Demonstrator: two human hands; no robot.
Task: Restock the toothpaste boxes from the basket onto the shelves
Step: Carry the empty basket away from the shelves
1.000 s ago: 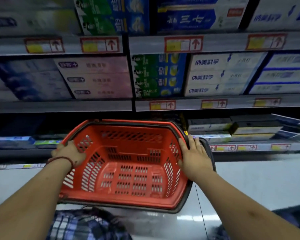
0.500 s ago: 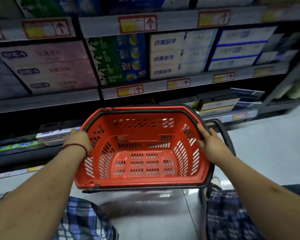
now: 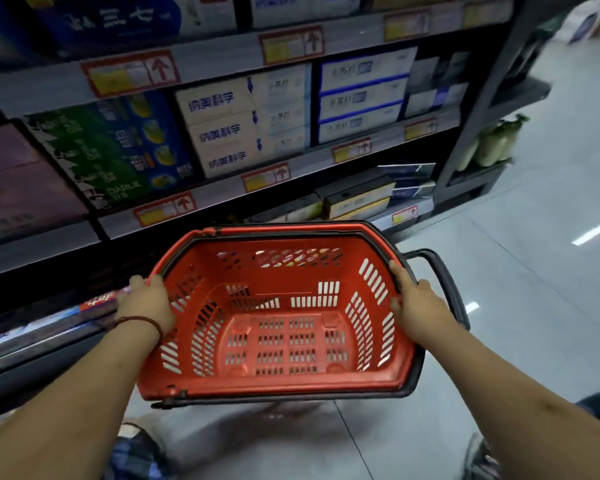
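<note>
The left grip [image 3: 146, 303] is clenched on the left rim of the red basket [image 3: 274, 384], with the fingers curled over the edge. A red cord bracelet [image 3: 142, 320] sits on that wrist. The right grip [image 3: 418, 303] clasps the right rim, thumb against the inner wall and the other fingers over the outside. Just beyond it the basket's black handle [image 3: 444, 282] hangs folded down at the side. The basket is held between the two forearms, mouth tilted toward the camera, and its slotted bottom is in full view. Its blurred shadow lies on the pale floor tiles [image 3: 534, 306] beneath.

The toothpaste boxes stand on the shelves behind the basket. Green Darlie boxes [image 3: 108, 150] sit beside a stack of white boxes [image 3: 243, 129], and blue-striped white boxes [image 3: 361, 95] come next to the right. Pink boxes [image 3: 14, 188] are at far left. On the shelf below are black-and-yellow boxes [image 3: 357, 199]. Red-framed price tags [image 3: 267, 176] line the shelf edges. Pale bottles [image 3: 492, 143] stand on the end rack, and plaid cloth [image 3: 136, 455] shows at the bottom edge.
</note>
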